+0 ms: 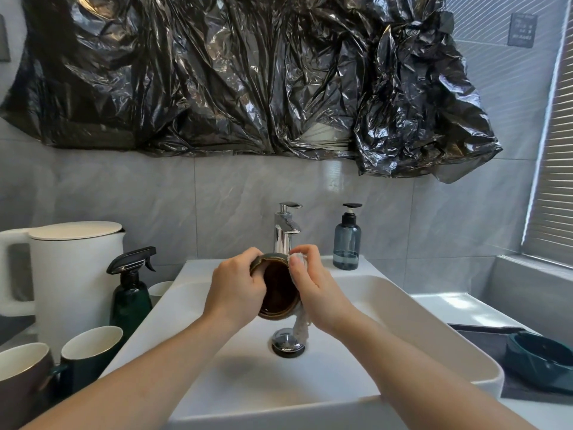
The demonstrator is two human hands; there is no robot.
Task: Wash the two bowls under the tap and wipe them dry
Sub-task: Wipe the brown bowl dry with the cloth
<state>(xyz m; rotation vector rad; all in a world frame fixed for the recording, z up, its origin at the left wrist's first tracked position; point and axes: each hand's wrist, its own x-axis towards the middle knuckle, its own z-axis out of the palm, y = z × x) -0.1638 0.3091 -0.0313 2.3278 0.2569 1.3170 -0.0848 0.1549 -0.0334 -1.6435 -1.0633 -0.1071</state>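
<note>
Over the white sink [403,308] I hold a small dark brown bowl [279,293] tilted on its side, its opening facing me. My left hand [235,290] grips its left rim, thumb inside. My right hand [313,290] pinches a white cloth [302,325] against the bowl's right rim; the cloth's tail hangs down toward the drain [287,342]. The chrome tap [286,231] stands just behind the bowl; no water stream is visible. A second, dark green bowl [539,361] sits on a grey mat at the right.
A blue soap dispenser [347,243] stands right of the tap. Left of the sink are a dark spray bottle [130,293], a white kettle [74,274] and two mugs [90,352]. Black plastic sheeting [248,72] covers the wall above.
</note>
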